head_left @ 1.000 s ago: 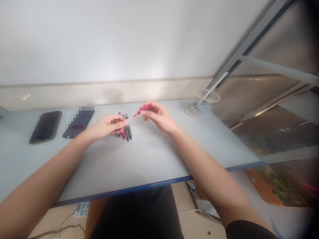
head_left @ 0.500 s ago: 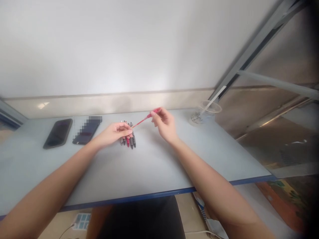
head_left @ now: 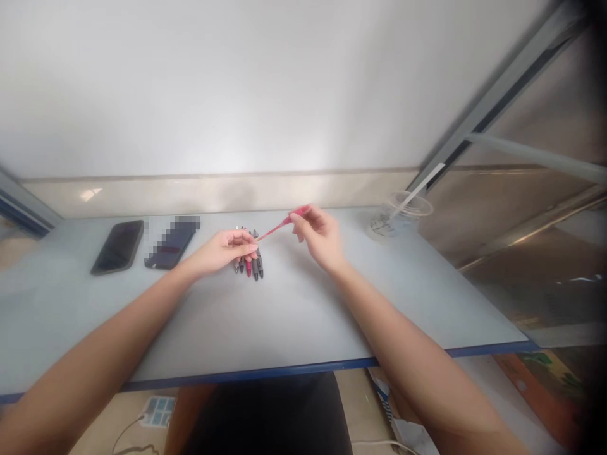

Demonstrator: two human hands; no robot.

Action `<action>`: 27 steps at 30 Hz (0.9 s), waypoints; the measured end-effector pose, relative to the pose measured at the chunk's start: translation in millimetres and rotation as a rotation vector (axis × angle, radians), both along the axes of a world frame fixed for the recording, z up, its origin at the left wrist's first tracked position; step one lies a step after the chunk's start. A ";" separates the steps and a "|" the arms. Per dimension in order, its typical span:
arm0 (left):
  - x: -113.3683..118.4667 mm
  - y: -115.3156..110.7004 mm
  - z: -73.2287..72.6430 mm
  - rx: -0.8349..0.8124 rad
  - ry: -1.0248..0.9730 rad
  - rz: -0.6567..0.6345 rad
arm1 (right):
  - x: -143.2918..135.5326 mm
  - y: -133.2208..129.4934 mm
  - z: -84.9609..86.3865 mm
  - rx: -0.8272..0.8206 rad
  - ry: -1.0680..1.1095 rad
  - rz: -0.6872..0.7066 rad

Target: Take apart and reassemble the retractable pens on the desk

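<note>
A pale wall (head_left: pixel 284 88) rises behind a grey counter (head_left: pixel 294 322), over whose middle both hands work. The right hand (head_left: pixel 322 237) grips a pink barrel (head_left: pixel 298 213) between thumb and fingers. The left hand (head_left: pixel 230 251), lower and to the left, pinches the far-left end of a thin reddish refill (head_left: pixel 271 233), which slants down from the barrel's tip. A second ago the hands were closer together and only a short stretch of refill showed; now they stand wider apart, leaving a long length bare. Over the last half second that gap has hardly altered. Whether the refill slid from the barrel or through the left hand's fingers cannot be told, but it now bridges both grips, seemingly in line with the barrel, so the two pieces look lined up rather than parted. Under and just beside the left hand, a row of pens (head_left: pixel 257 268) lies with tapered ends toward the near side, partly hidden. To their left rest two phones (head_left: pixel 117 248); at the far right stands a clear cup (head_left: pixel 379 227) with a straw (head_left: pixel 420 188).
</note>
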State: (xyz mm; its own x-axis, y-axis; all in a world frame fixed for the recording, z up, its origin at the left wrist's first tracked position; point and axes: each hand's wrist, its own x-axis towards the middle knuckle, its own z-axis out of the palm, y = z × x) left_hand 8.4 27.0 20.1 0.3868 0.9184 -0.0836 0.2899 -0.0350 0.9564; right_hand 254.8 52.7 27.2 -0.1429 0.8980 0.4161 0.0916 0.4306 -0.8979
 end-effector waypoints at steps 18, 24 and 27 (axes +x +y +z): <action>2.1 -2.4 -7.1 0.164 -0.046 0.139 | 8.5 -4.8 8.6 -0.162 -0.269 0.152; 1.1 0.3 -10.7 0.245 -0.069 0.258 | 12.9 2.2 4.3 -0.159 -0.274 0.252; -0.1 1.6 -9.5 0.246 -0.066 0.260 | 12.6 4.6 2.2 -0.174 -0.140 0.322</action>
State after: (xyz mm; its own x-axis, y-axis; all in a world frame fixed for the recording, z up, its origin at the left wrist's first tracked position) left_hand 8.3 28.6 10.6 0.1347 0.9762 0.1698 0.2573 -0.2000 0.9454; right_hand 267.4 57.3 29.4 -0.4736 0.8532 0.2184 0.1035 0.3001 -0.9483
